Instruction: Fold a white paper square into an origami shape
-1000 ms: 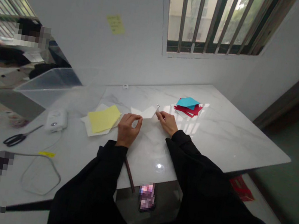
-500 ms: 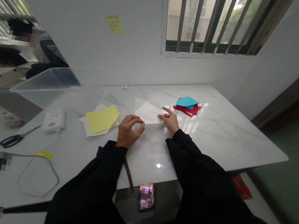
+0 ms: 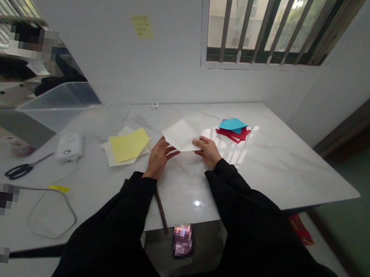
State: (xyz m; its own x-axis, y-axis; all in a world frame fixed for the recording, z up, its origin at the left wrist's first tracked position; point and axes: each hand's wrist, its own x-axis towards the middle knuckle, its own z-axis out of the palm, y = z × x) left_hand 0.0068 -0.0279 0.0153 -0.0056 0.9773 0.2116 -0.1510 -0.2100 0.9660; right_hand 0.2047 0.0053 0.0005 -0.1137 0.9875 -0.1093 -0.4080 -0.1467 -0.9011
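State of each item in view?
White paper sheet: unfolded, raised off the table at its near edge
Right hand: fingers on the sheet's near corner
Left hand: open, fingers spread, beside the sheet
Yellow paper: flat on a pale sheet
Blue and red paper stack: blue on top
Scissors: closed, lying flat

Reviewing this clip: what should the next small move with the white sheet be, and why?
Probably lay the white paper sheet flat on the marble table: it is lifted, pinched by the right hand at one edge, and the open left hand barely reaches it.
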